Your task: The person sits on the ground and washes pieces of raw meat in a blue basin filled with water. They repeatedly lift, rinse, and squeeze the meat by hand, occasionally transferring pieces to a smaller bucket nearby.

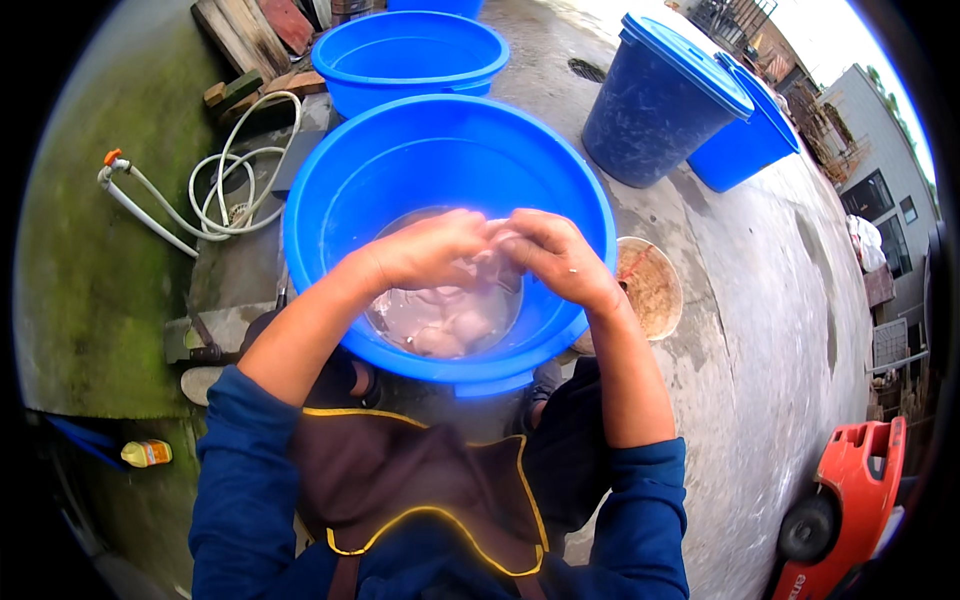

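Over a large round blue tub, my left hand and my right hand meet, their fingers curled together. Between them they grip a soft, pale pink, slippery-looking piece of raw meat or offal, partly covered by the fingers. Its lower part hangs toward the water. More pale pink pieces lie below in cloudy water at the tub's bottom. A small light speck sits on the back of my right hand. Both forearms reach in over the near rim, sleeves pushed up.
Another blue tub stands directly behind. A round pale container with brownish contents sits right of the tub. A lidded blue bin is far right. A coiled hose lies left, a yellow bottle near left, a red vehicle near right.
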Demonstrator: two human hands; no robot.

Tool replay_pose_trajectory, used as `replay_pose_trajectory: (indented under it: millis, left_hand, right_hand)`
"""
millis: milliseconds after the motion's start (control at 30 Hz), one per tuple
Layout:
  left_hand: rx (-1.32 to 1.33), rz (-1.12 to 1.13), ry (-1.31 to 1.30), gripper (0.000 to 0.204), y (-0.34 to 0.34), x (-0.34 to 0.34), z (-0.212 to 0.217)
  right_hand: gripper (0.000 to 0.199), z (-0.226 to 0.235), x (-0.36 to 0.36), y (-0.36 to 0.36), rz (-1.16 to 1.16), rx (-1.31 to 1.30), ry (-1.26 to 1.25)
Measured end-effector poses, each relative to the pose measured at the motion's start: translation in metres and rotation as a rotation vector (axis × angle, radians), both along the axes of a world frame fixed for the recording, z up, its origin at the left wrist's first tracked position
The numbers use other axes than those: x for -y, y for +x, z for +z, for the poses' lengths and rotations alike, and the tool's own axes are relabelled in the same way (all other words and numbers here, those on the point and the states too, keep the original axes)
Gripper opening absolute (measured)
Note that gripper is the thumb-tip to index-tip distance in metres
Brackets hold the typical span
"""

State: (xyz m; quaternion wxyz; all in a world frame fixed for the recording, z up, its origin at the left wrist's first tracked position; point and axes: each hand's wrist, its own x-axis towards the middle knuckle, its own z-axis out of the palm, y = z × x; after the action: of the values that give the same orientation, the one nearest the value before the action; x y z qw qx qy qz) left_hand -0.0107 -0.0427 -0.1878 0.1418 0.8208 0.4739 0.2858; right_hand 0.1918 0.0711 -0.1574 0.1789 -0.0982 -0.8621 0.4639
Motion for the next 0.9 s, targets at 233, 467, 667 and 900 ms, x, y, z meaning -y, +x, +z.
replay_pose_trajectory:
  millis: [233, 467, 667, 900]
  left_hand:
    - [0.045, 0.049, 0.164, 0.041, 0.015, 0.004, 0.017]
    - [0.174, -0.01, 0.228, 0.031, 0.009, 0.011, 0.033]
    - [0.678, 0.066, -0.247, 0.014, -0.004, 0.017, 0.033]
    - [1.02, 0.176, -0.413, 0.019, -0.005, 0.007, 0.015]
  right_hand:
    - [0.022, -0.008, -0.014, 0.008, -0.008, 0.074, -0.418]
    - [0.024, -0.022, -0.013, 0.001, 0.096, 0.031, -0.601]
    - [0.029, -0.019, 0.001, -0.004, 0.124, 0.045, -0.771]
    - [0.031, -0.011, 0.008, -0.014, 0.071, -0.272, -0.58]
